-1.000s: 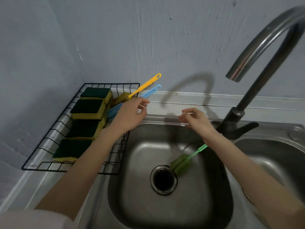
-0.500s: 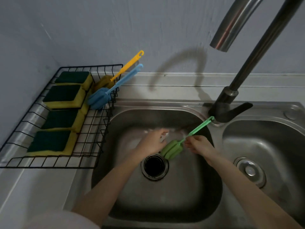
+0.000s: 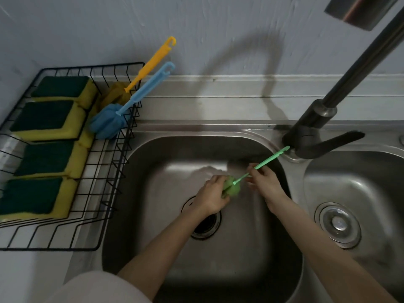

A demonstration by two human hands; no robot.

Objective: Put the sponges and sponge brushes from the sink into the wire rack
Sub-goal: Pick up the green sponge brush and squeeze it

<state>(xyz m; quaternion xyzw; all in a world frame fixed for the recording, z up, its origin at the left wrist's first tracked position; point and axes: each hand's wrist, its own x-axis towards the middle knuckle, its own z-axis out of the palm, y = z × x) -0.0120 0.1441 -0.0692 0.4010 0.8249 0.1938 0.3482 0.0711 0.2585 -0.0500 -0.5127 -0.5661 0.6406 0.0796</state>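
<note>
Fingers of the left hand (image 3: 213,196) wrap the green brush (image 3: 232,187) by its sponge head, while the right hand (image 3: 265,182) pinches its thin handle, low over the sink (image 3: 218,270) near the drain (image 3: 204,224). At ten o'clock, the wire rack (image 3: 105,193) holds four sponges (image 3: 47,119), a blue brush (image 3: 107,123) and a yellow brush (image 3: 150,62).

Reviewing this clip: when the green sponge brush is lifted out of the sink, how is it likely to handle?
Probably light: the green sponge brush is a foam head on a thin handle. The head looks squashy in the left hand. The right hand holds the thin handle, which may flex or slip if wet.
</note>
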